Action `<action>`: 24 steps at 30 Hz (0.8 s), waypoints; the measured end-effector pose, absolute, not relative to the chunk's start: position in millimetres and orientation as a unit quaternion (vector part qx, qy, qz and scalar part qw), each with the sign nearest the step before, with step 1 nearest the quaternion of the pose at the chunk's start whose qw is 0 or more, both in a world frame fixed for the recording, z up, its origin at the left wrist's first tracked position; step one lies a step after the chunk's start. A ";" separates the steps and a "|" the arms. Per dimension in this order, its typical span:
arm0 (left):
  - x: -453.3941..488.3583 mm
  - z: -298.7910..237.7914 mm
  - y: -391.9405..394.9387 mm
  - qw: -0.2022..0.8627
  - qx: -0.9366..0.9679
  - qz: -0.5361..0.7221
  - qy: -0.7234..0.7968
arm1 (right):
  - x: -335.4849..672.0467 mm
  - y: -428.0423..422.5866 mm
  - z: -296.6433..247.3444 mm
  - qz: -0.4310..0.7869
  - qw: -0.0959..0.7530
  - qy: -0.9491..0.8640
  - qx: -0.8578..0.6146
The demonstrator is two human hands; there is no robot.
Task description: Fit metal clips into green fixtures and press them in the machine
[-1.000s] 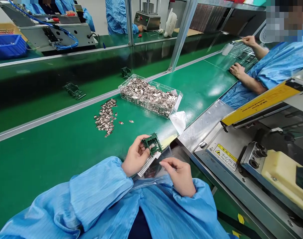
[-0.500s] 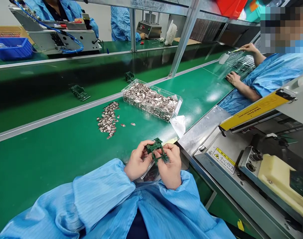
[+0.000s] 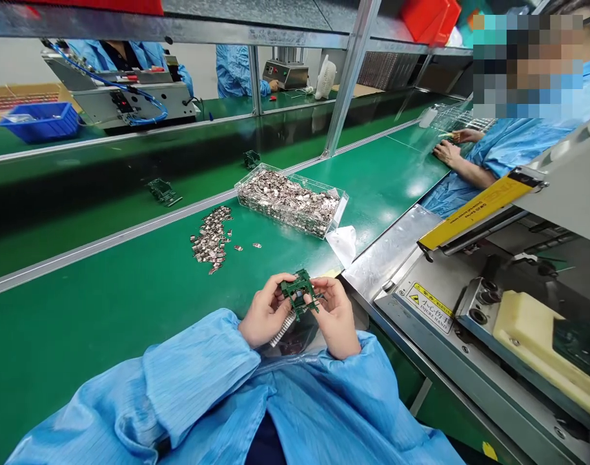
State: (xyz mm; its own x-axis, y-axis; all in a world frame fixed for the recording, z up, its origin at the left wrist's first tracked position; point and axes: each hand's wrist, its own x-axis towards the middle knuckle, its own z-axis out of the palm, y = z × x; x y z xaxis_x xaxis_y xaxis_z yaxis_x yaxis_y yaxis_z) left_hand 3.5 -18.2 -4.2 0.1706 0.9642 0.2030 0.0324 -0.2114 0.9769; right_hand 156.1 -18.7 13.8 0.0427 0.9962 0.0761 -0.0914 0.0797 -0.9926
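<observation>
A green frame (image 3: pixel 299 290) is held by the left hand (image 3: pixel 264 315) and right hand (image 3: pixel 337 321), its inside poorly seen; metal pieces (image 3: pixel 290 197) are heaped in a clear tray (image 3: pixel 340 212).

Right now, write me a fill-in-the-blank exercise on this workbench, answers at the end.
1. The left hand and right hand hold an openwork part coloured ____.
2. In the picture, the loose pile of shiny pieces lies to the ____ of the clear box.
3. The plastic basket at the upper left is coloured ____.
Missing words: green; left; blue.
</observation>
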 end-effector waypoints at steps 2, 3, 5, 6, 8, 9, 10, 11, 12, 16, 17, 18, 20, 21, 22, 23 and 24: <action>4.9 -2.8 -19.4 0.470 0.612 0.490 0.407 | 157.4 -18.8 13.7 0.505 0.553 -0.478 -0.460; 5.7 -2.7 -20.3 0.467 0.618 0.486 0.406 | 156.8 -18.7 12.5 0.507 0.557 -0.472 -0.459; 7.3 -3.8 -22.7 0.459 0.626 0.476 0.412 | 153.8 -18.2 8.7 0.507 0.568 -0.460 -0.457; 8.0 -4.5 -24.1 0.456 0.628 0.472 0.418 | 152.1 -18.0 6.5 0.507 0.573 -0.455 -0.455; 8.6 -4.5 -26.9 0.453 0.632 0.465 0.424 | 150.5 -18.4 2.8 0.511 0.581 -0.448 -0.447; 8.3 -3.1 -28.2 0.455 0.633 0.461 0.424 | 151.3 -19.5 1.7 0.515 0.581 -0.448 -0.443; 7.7 -0.3 -29.4 0.460 0.635 0.453 0.424 | 153.6 -21.4 1.3 0.518 0.577 -0.453 -0.440; 6.6 4.0 -30.3 0.470 0.638 0.441 0.423 | 157.5 -24.3 1.7 0.517 0.569 -0.465 -0.439; 5.1 9.9 -31.1 0.480 0.641 0.426 0.422 | 162.9 -28.2 3.2 0.507 0.558 -0.488 -0.440; -1.9 43.8 -33.2 0.495 0.677 0.319 0.442 | 193.0 -50.6 19.4 0.392 0.505 -0.645 -0.418; -2.5 52.9 -33.3 0.491 0.694 0.283 0.444 | 200.5 -56.3 25.3 0.364 0.498 -0.677 -0.401; -2.1 61.7 -32.8 0.488 0.713 0.247 0.439 | 207.6 -61.4 31.4 0.345 0.497 -0.697 -0.385; 3.6 78.0 -29.2 0.491 0.745 0.192 0.409 | 222.0 -70.0 42.8 0.320 0.510 -0.708 -0.367; 9.5 85.9 -25.8 0.501 0.756 0.170 0.386 | 230.4 -74.1 47.8 0.311 0.520 -0.706 -0.367; 17.7 93.8 -21.3 0.514 0.765 0.149 0.358 | 240.3 -79.0 52.2 0.302 0.529 -0.702 -0.370; 28.3 101.6 -15.8 0.531 0.772 0.127 0.326 | 251.9 -85.2 56.2 0.292 0.537 -0.696 -0.376; 41.4 109.2 -9.4 0.551 0.775 0.107 0.289 | 265.3 -93.2 59.7 0.281 0.546 -0.689 -0.386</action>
State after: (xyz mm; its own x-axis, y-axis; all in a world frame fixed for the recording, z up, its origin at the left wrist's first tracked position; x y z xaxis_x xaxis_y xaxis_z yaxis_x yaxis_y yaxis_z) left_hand 41.4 -9.4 109.2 0.8097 0.5664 -0.1535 0.3309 -0.2247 0.9165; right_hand 265.3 -93.2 59.7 -0.1072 0.8382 0.5348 0.2245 0.5444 -0.8082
